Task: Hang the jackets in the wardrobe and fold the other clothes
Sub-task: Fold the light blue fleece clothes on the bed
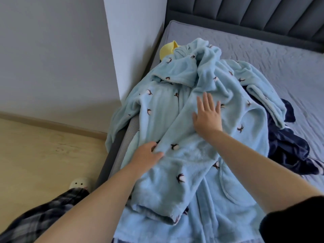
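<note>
Two hands work on one pale blue fleece robe (201, 155) spread over the near corner of the bed (280, 55). The robe's long axis runs from its collar, far up towards the headboard (263, 13), down to its hem nearest the person; one sleeve hangs over the bed's left edge. The left hand (147, 155) pinches a fold of the front panel between thumb and curled fingers. The right hand (207, 116) lies flat on the chest of the robe, fingers straight and spread, holding nothing. One navy garment (289, 148) lies crumpled under the robe's right side, and one yellow garment (167, 50) (only a small part shows) peeks out beyond the collar. One pale slipper (79, 182) sits on the wooden floor (43, 146).
</note>
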{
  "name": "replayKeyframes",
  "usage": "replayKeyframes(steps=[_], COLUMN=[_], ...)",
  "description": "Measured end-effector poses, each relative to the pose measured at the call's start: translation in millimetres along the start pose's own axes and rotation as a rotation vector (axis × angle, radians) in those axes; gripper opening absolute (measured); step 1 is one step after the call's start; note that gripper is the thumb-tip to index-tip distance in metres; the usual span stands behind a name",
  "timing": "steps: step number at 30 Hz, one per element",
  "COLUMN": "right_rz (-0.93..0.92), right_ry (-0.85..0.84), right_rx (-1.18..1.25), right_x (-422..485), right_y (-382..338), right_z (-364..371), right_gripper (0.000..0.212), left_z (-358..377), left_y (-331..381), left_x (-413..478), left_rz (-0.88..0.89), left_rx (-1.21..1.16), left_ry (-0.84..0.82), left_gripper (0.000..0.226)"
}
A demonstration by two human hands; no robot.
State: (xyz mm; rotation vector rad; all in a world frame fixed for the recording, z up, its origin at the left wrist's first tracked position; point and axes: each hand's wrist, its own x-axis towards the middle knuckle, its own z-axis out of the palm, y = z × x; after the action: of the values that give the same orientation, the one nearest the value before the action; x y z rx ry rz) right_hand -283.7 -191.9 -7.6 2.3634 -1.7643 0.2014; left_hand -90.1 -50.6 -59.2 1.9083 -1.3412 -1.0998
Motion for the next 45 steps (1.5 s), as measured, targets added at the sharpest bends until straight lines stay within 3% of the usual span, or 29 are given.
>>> replayKeyframes(steps=[3,8,13,17,20,24,27,30,34,37,39,41,42,45], right_rz=[-0.111,0.049,0.158,0.143,0.141,0.141,0.141,0.141,0.135,0.171,0.319,0.628,0.766,0.945], right_ry=[-0.010,-0.157,-0.065,-0.018,-0.013,-0.010,-0.015,-0.062,-0.171,-0.215,-0.259,-0.305,-0.339,-0.344], right_rx=[0.164,0.414,0.338,0.288,0.260,0.253,0.247,0.241,0.283,0.497,0.889,1.464,1.702,2.046], right_x=[-20.3,-19.8,-31.1,-28.1,-27.9,-28.0,-29.2,-29.6,-22.3,-17.1,-12.6,-4.4,-0.1,-2.2], right_y=[-56.4,-121.9,-135.3,-139.5,-140.8,-142.1,-141.6,-139.4,-137.0,-130.0,-124.3,-108.8,-95.8,-45.3], right_z=[7.9,39.9,77.3,90.0,94.3,96.8,97.5,98.3,97.0,86.6,69.7,44.8,31.5,1.3], right_gripper=[0.058,0.057,0.061,0.062,0.062,0.061,0.061,0.061,0.062,0.060,0.048,0.034,0.033,0.045], left_z=[-13.8,-61.0,-76.9,-86.9,-90.3,-97.3,-107.1,-114.0,-120.1,-111.1,-99.1,-84.7,-76.3,-46.5], left_y=[-0.4,-13.1,-38.1,-46.7,-50.4,-49.1,-48.9,-38.0,-8.2,7.7,20.7,30.0,30.1,2.9], left_x=[2.3,26.8,47.7,68.3,82.0,94.6,101.1,104.4,101.6,83.7,63.8,50.5,45.8,24.4], left_rz=[-0.134,-0.345,-0.478,-0.494,-0.461,-0.376,-0.389,-0.388,-0.342,-0.156,0.152,0.580,0.725,0.805], left_rx=[-0.486,-1.098,-1.476,-1.872,-2.016,-2.076,-2.076,-1.880,-1.449,-0.813,-0.415,0.072,0.340,0.816], left_ry=[0.177,0.455,0.348,0.299,0.277,0.219,0.335,0.511,0.747,0.818,0.822,0.720,0.587,0.115], left_gripper=[0.012,0.020,0.040,0.030,0.023,0.033,0.038,0.030,0.027,0.051,0.065,0.062,0.057,0.044])
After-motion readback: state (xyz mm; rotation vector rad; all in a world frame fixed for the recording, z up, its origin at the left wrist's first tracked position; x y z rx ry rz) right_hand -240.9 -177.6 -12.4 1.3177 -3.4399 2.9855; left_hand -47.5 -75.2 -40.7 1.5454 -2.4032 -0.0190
